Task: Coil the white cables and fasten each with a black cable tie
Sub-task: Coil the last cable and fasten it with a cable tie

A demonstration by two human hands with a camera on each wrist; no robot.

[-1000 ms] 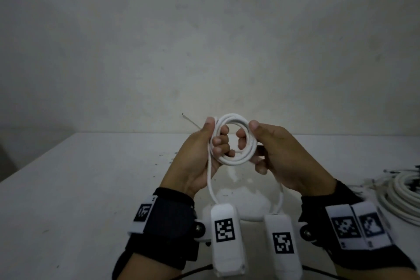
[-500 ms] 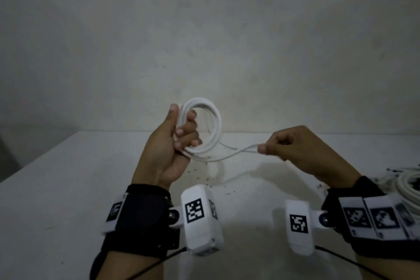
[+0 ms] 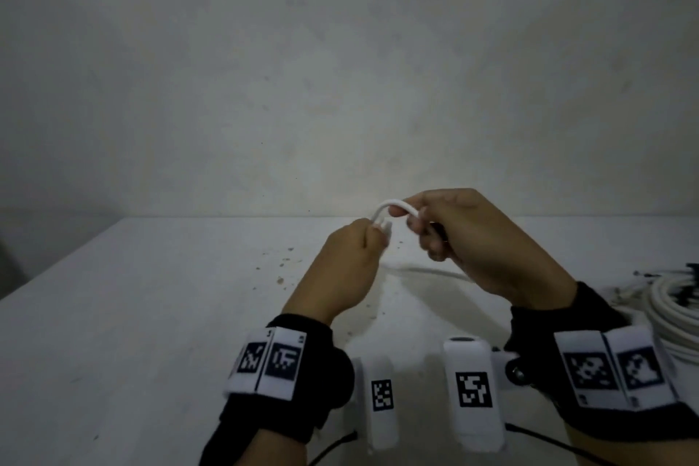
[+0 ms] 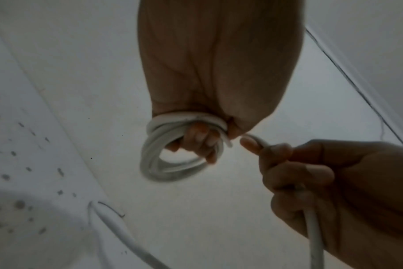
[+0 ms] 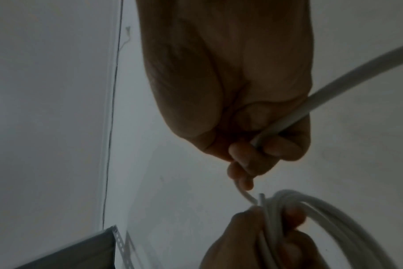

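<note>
The white cable (image 4: 179, 154) sits as a small coil of several loops at the centre of the left wrist view, raised above the desk (image 3: 151, 314). The left hand (image 3: 340, 272) has its fingers curled through the loops and clamps them against the palm. The right hand (image 3: 480, 242), just beside it, is closed round the free run of the same cable, thumb and forefinger bending a short arc of it across to the coil in the middle of the head view. The rest of the run trails down from that fist and lies along the desk toward the lower part of the frame.

The step in hand looks like coiling: another turn being laid on. Next, the right hand would need to feed that arc under the left fingers without the loops springing apart, then draw up more slack.

At the right edge of the head view lies a pile of other white cables (image 3: 669, 306) with thin dark pieces (image 3: 681, 272) beside it, possibly the ties, too small to tell. Dark specks (image 3: 281, 269) dot the desk left of the hands. Nothing blocks the work.
</note>
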